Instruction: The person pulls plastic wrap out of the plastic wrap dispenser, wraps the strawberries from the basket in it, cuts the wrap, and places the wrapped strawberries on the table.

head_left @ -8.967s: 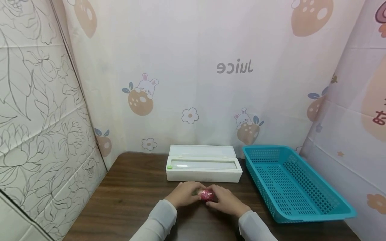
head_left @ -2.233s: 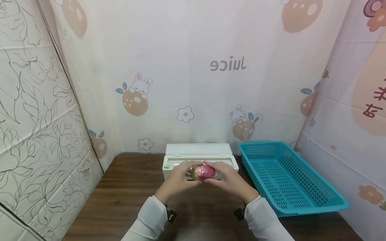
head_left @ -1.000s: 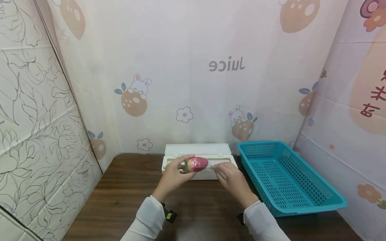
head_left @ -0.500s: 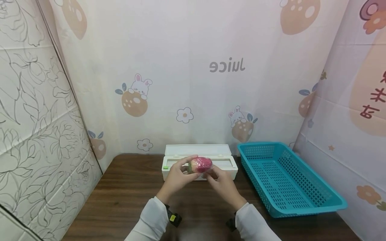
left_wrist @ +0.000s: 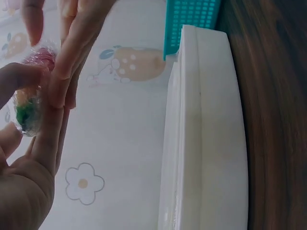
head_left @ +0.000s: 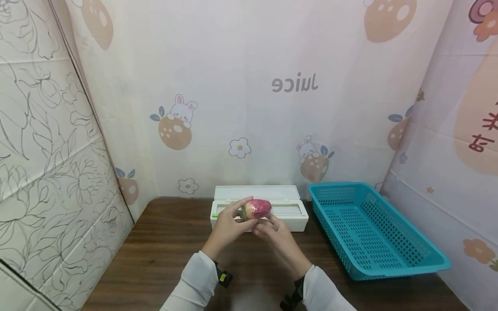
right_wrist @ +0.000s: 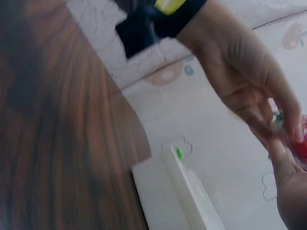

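A pinkish-red fruit (head_left: 258, 208) with a pale yellow end and green leaves is wrapped in shiny clear film. My left hand (head_left: 229, 223) grips it by its leafy end, thumb below and fingers above, over the table in front of the white box. My right hand (head_left: 275, 235) reaches from below right, its fairly straight fingers against the underside of the fruit and close to the left fingertips. In the left wrist view, the right fingers lie along the wrapped fruit (left_wrist: 29, 112). Behind the hands, the white cling film dispenser (head_left: 292, 222) stands with its lid raised.
A turquoise perforated basket (head_left: 393, 273) stands on the right of the dark wooden table (head_left: 155, 259). Printed curtains hang close behind and at both sides. A small green slider (head_left: 215, 215) sits at the dispenser's left end.
The fruit has risen from the table into the air since the oldest frame. A second ago my right hand pinched film at its right end; now that hand is underneath, further left.
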Demonstrator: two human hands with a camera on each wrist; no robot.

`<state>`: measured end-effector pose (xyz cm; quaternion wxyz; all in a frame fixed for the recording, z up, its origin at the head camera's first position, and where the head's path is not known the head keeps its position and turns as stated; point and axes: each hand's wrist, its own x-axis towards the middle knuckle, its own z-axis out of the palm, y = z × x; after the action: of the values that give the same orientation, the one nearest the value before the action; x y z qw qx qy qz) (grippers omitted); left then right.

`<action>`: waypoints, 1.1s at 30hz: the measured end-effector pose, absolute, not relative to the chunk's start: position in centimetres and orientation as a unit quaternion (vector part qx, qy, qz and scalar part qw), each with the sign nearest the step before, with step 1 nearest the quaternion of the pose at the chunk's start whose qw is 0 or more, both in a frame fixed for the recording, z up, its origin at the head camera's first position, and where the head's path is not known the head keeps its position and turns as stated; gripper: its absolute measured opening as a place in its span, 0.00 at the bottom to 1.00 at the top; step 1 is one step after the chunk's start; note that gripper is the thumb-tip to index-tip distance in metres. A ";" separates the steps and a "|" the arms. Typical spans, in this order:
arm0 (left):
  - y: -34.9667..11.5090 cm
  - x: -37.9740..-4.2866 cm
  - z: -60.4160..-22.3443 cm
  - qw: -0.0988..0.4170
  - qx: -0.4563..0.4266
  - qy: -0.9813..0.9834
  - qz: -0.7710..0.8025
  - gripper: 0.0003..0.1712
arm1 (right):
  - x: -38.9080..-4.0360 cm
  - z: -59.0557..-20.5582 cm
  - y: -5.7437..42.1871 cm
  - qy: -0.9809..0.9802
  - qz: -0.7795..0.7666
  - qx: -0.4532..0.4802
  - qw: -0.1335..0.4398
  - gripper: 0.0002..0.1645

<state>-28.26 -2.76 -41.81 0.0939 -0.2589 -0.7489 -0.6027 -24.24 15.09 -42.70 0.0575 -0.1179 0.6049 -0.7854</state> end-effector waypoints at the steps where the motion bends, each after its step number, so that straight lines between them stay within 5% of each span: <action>1: -2.9 -28.3 -41.8 0.096 -0.264 -0.752 -0.597 0.36 | -24.1 -42.6 15.0 0.584 -0.801 -0.112 0.064 0.44; 14: -4.0 -28.3 -40.8 0.141 -0.319 -0.802 -0.485 0.42 | -23.8 -41.6 15.5 0.552 -0.810 -0.158 0.114 0.35; 25: -4.2 -28.1 -40.4 0.113 -0.317 -0.768 -0.545 0.38 | -24.9 -41.0 18.3 0.717 -0.679 -0.157 -0.033 0.32; 33: -4.1 -27.8 -40.7 0.069 -0.332 -0.766 -0.546 0.39 | -24.9 -41.2 18.9 0.740 -0.651 -0.154 -0.062 0.31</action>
<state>-27.77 -4.10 -40.66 0.0690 -0.3320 -0.7659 -0.5462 -24.94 18.89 -41.18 -0.0621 -0.1542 0.7403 -0.6514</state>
